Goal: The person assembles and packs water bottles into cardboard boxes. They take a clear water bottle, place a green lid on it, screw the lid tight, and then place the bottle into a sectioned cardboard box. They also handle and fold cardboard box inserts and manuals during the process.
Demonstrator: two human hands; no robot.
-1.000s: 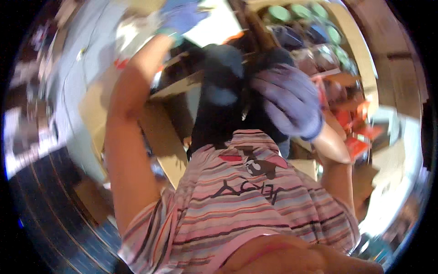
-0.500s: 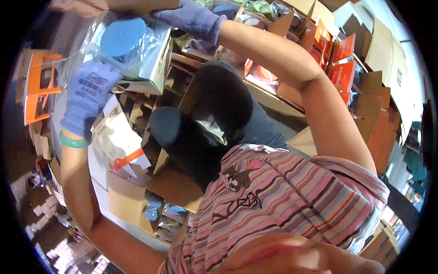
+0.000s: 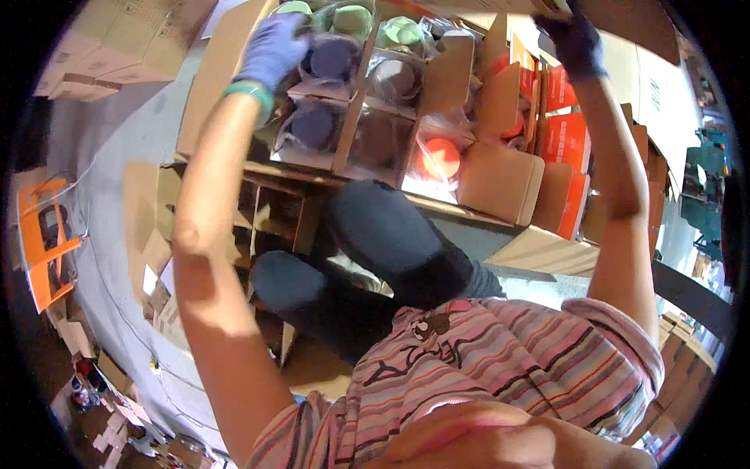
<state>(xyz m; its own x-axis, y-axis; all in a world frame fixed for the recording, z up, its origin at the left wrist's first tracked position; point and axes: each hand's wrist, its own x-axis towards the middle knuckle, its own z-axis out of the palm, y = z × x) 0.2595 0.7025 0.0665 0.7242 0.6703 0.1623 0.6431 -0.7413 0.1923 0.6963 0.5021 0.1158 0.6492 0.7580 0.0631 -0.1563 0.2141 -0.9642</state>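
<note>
My left hand [image 3: 273, 51], in a purple-blue knit glove, reaches over the left part of a large carton [image 3: 211, 94]. Its fingers are apart, close beside a dark blue round-topped item [image 3: 331, 59] wrapped in clear plastic; the fingertips are partly hidden. Light green round tops [image 3: 351, 21] sit just beyond it. At the upper right my gloved right hand [image 3: 576, 43] is closed at the edge of a cardboard flap [image 3: 500, 6]; shadow darkens its fingers. Between my hands, grey and dark round-topped items [image 3: 394, 80] stand in cardboard compartments, and an orange-red one [image 3: 439, 159] lies nearer.
Orange-and-white boxes [image 3: 564, 142] stand upright along the carton's right side. An open cardboard box [image 3: 148, 203] stands low at the left, near an orange frame [image 3: 47, 242] on the floor. Stacked cartons [image 3: 117, 39] stand far left. My knees [image 3: 383, 227] press close to the carton.
My left hand has left the white box with the blue round top and moved up and right over the carton. My right hand has swung far right. The view has shifted.
</note>
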